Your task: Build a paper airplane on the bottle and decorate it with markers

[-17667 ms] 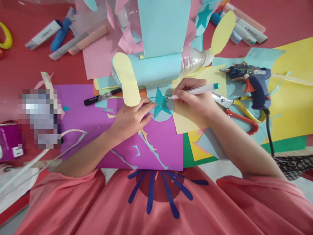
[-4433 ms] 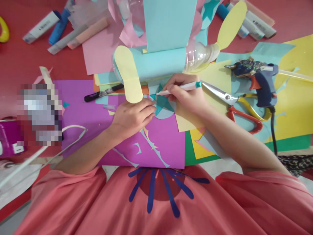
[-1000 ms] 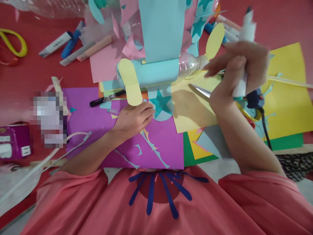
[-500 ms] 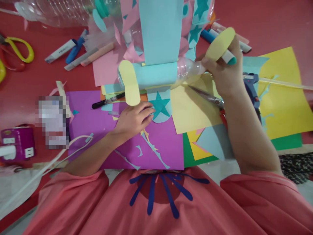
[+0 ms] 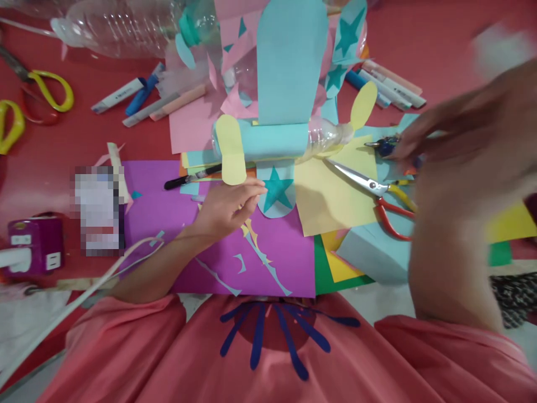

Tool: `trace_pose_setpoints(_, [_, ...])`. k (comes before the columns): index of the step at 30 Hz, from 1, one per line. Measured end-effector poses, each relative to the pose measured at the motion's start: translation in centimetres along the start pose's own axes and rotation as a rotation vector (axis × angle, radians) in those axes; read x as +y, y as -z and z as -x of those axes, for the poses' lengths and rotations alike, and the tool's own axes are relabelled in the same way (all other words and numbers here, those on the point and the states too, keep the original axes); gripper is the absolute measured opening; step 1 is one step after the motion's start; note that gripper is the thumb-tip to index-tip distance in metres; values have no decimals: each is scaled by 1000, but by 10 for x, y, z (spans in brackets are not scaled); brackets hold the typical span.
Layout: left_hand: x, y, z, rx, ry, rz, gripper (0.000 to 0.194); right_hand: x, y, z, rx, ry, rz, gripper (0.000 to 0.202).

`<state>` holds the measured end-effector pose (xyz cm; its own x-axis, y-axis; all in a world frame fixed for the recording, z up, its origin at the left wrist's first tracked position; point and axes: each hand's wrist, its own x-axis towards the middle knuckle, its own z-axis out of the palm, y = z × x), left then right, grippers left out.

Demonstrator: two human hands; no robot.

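The left hand [image 5: 229,207] is resting with its fingers [image 5: 254,189] drawn close together, touching the light-blue rounded paper flap bearing a teal star [image 5: 277,190]. The flap is lying just right of those fingertips; whether they are pinching its edge or only pressing it, I cannot tell. Steadying it well is probably calling for light pressure at the rim, keeping skin off the star (fresh colour may smear), without tugging the clear plastic bottle wrapped in light-blue paper [image 5: 274,139], which is lying just beyond the fingers.

The right hand [image 5: 474,126] is showing blurred, well apart to the right; how its fingers are standing, I cannot tell. The silver-bladed scissors with yellow and red handles [image 5: 373,187] are lying between the hands, blades open a little.

Under the left hand, a flat purple paper sheet [image 5: 289,252] is covering part of the glossy red table [image 5: 145,140]. Nearer the body, pale floor [image 5: 354,296] is showing past the table's edge.
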<state>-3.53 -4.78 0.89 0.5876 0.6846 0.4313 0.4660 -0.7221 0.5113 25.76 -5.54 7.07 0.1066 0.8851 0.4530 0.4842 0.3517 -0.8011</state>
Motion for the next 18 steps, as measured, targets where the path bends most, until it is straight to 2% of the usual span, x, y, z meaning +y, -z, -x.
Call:
trace_pose_setpoints(1, [2,-1,0,-12,30,55,24,-6,-18,12,107,178,-32,25])
trace_pose_setpoints(2, [3,-1,0,-21,76,99,26,-10,-35,23,-106,271,37,18])
trace_pose_setpoints(3, [3,-1,0,-29,136,128,27,-13,-50,33,-261,347,154,12])
trace_pose_setpoints(5, [0,-2,-2,-39,264,153,28,-13,-74,46,-329,725,277,3])
trace_pose_setpoints(6, [-3,-2,-2,-27,321,160,26,-11,-81,48,-326,868,324,3])
trace_pose_setpoints(7, [-7,-3,-3,-3,363,168,24,-8,-86,49,-324,951,360,6])
trace_pose_setpoints(9, [-16,-4,-4,64,435,186,20,-1,-92,48,-321,1019,398,10])
trace_pose_setpoints(14, [-34,-2,-6,185,528,190,5,8,-96,47,-323,1034,404,10])
trace_pose_setpoints(16, [-40,3,-7,312,549,194,18,9,-97,49,-336,1033,407,10])
trace_pose_setpoints(18, [-47,9,-11,421,555,188,38,9,-96,49,-359,1034,421,10])
